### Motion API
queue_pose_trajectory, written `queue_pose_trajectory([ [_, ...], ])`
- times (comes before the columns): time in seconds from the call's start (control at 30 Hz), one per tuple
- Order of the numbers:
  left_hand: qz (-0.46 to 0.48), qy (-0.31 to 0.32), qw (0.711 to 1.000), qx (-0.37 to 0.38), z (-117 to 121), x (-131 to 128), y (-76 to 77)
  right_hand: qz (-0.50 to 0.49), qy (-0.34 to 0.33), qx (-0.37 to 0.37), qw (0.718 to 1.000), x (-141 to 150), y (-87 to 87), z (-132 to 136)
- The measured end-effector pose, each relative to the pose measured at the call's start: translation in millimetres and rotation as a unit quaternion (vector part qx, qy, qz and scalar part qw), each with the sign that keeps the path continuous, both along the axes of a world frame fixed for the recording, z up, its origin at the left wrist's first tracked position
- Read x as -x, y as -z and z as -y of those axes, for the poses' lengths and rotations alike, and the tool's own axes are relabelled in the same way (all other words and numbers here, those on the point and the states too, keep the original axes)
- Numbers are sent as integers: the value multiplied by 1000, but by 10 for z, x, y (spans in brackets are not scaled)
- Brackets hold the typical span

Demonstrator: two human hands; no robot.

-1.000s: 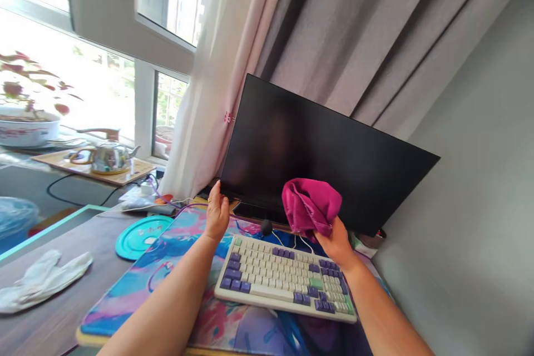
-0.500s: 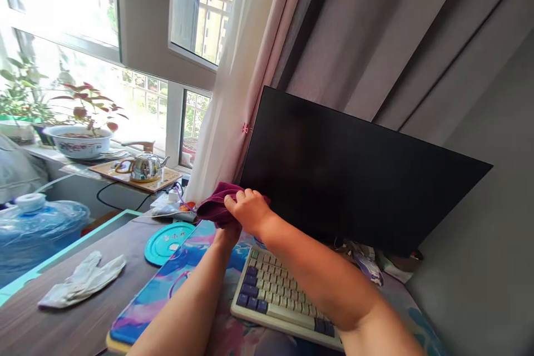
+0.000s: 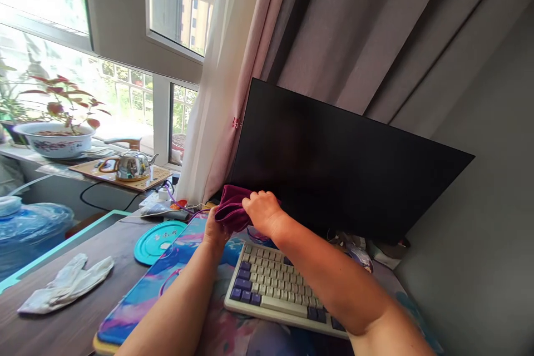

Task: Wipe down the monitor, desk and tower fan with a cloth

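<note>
A dark maroon cloth [image 3: 233, 208] is bunched up between my two hands, near the lower left corner of a large black monitor [image 3: 334, 161]. My left hand [image 3: 216, 229] grips the cloth's left side from below, its fingers partly hidden by the folds. With fingers curled over the right side of the cloth, my right hand [image 3: 263, 211] is closed on it. My right forearm crosses above a cream and purple keyboard [image 3: 275, 283] and hides part of it. Beneath the keyboard lies a colourful desk mat [image 3: 146, 303].
On the left of the desk are a turquoise round lid [image 3: 152, 245] and a pair of white gloves [image 3: 62, 286]. Beyond stand a steel kettle [image 3: 132, 167] on a wooden tray, a potted plant [image 3: 56, 142] and a blue water jug [image 3: 33, 233]. Cables run behind the lid.
The cloth and both hands have shifted slightly right relative to the monitor. My left hand has come out to the cloth's left side. The view has turned a little to the right.
</note>
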State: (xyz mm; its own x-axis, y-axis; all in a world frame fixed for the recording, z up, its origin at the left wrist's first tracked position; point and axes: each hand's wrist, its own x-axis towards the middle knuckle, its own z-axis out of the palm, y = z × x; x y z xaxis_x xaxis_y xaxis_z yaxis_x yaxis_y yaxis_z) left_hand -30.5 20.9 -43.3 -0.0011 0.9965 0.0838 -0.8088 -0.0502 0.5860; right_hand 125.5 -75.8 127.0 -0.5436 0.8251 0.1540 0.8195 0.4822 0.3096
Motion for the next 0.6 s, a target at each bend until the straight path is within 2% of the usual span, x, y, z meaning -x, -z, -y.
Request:
queue_pose_trajectory([
  [0.23, 73, 2, 997, 30, 38, -101, -180, -19, 52, 18, 998, -588, -65, 132],
  [0.6, 38, -17, 999, 16, 37, -132, -191, -59, 93, 29, 994, -1367, -32, 364],
])
